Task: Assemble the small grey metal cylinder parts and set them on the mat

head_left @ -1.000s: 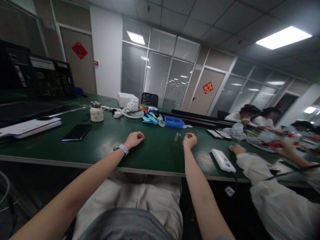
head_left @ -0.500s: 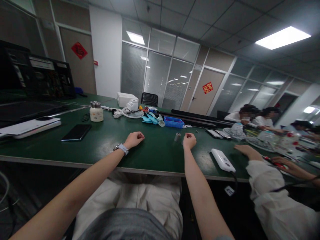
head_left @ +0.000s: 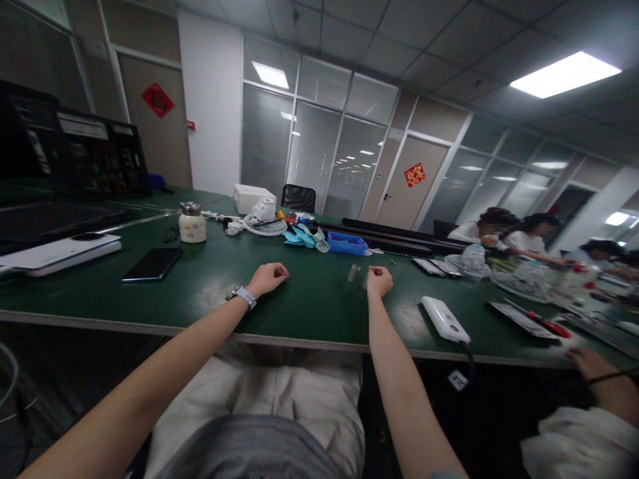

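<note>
Near the frame's centre, a small grey cylinder point(head_left: 354, 273) stands upright on the desk point(head_left: 309, 306), just beside the fisted right hand point(head_left: 379, 281); the left hand point(head_left: 268, 277), also fisted, rests farther off.

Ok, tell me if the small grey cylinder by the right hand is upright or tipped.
Upright: the small grey metal cylinder stands on end on the green table, beside the right hand.

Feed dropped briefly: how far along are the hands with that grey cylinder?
Done: nothing visible; the grey cylinder stands untouched on the green table. In hand: left hand and right hand rest as closed fists, contents hidden, the right beside the cylinder. Left: handling it.
</note>
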The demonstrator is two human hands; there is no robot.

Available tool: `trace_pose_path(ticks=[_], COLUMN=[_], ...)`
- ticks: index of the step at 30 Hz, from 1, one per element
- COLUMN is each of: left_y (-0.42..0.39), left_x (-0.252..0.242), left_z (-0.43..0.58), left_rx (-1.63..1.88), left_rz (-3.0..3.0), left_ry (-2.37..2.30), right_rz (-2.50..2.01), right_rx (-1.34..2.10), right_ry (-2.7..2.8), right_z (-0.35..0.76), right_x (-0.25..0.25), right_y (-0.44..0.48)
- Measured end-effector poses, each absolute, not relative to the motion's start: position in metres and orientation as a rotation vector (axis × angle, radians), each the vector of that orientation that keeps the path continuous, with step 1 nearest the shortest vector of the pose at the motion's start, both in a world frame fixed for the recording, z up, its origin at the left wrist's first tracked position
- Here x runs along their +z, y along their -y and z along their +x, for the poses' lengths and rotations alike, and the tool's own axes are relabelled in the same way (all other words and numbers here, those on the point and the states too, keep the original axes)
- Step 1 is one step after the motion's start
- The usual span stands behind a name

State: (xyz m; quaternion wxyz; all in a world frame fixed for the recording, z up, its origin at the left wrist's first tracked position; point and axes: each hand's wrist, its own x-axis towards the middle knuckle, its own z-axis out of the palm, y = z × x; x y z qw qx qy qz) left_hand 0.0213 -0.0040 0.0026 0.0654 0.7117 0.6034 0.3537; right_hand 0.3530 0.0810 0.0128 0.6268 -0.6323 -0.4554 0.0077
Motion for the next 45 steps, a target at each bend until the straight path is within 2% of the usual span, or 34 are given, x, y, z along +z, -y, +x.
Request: trace_pose_path(ticks=[45], left_y=[0.0026], left_x=[0.0006], left_z=[0.0196], left_rx=[1.071], left_rz=[2.147], left_ry=[-1.791], right_rz=[-1.626], right_rx=[-0.235], right_ry=[1.358], right_z=[0.3442], right_x=[0.0179], right_y=[-0.0714])
